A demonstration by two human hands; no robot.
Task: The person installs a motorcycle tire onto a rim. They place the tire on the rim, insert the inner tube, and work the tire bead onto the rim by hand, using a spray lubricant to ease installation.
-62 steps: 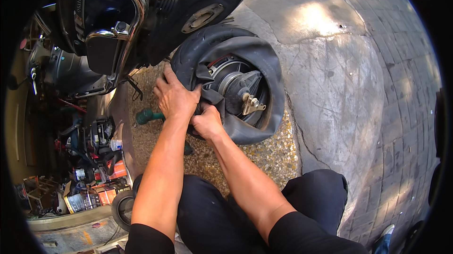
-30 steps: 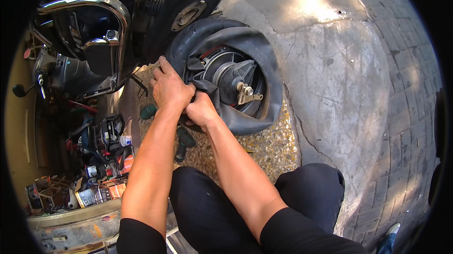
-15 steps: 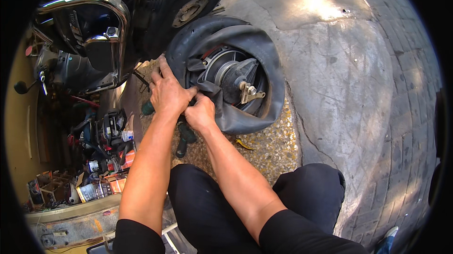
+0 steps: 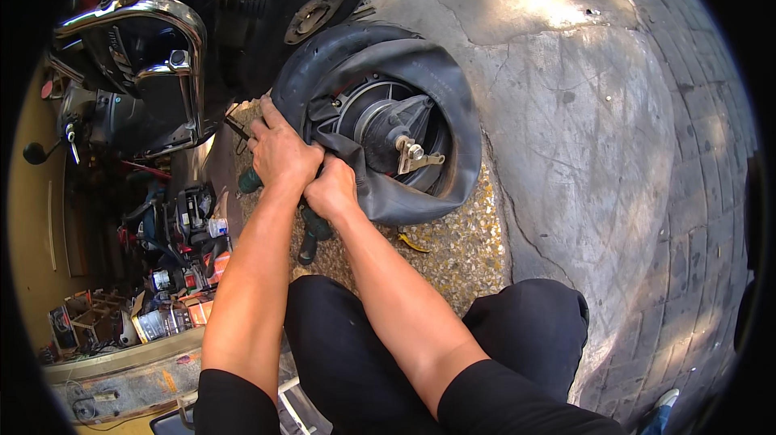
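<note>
A black tire point(image 4: 319, 55) lies flat on the ground around a wheel hub point(image 4: 380, 132) with a metal axle and nut. A limp black inner tube point(image 4: 440, 79) is draped over the wheel, bunched and folded at its near left. My left hand point(image 4: 283, 152) grips the tire's left edge, fingers reaching along its outer side and thumb by the folds. Close beside it, my right hand point(image 4: 331, 188) is closed on the folded part of the inner tube; its fingertips are hidden. Below my hands lies a dark green-handled tool point(image 4: 314, 229), and another green handle point(image 4: 250, 181) shows beside my left wrist.
A motorcycle point(image 4: 153, 55) with chrome bars stands at the upper left, its wheel point(image 4: 314, 16) near the tire. Tools and boxes point(image 4: 174, 306) clutter the left. A small yellow curved piece point(image 4: 412, 242) lies on the pebbled slab point(image 4: 461, 261). Cracked concrete point(image 4: 582, 152) spreads to the right.
The wheel, tire and inner tube appear slightly further left and up in the picture, as does the motorcycle. My hands keep their hold, with the right fist slightly lower left.
</note>
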